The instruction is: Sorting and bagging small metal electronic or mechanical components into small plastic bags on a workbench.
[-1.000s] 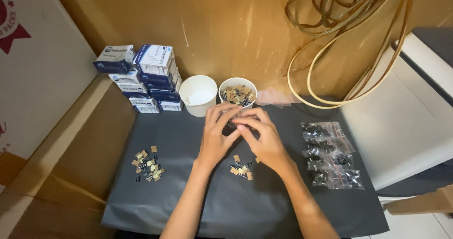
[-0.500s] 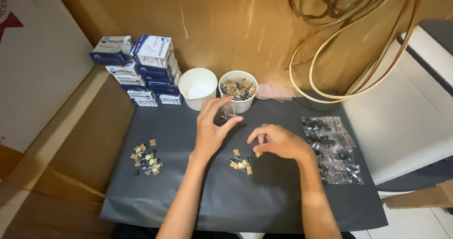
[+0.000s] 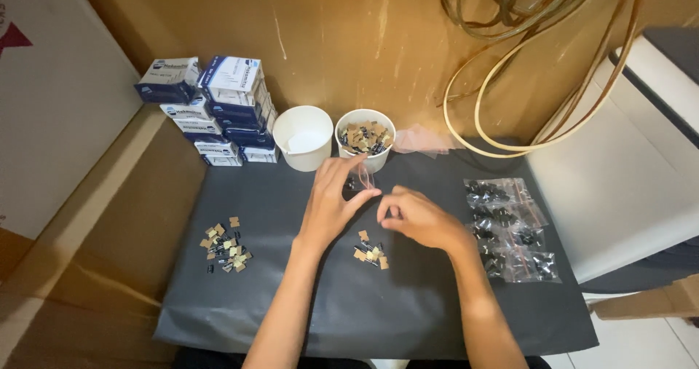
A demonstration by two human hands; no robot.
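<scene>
Two cups (image 3: 302, 137), left hand (image 3: 331, 205) grip on one small bag (image 3: 362, 180), right hand (image 3: 415, 220) pinched closed.

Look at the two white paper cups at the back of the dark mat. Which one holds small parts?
The right cup, just above the left hand, is heaped with small tan and black parts. The left cup beside it shows only its white inside.

Stacked blue-white boxes (image 3: 211, 110) far left; clear bags (image 3: 510, 227) right.
</scene>
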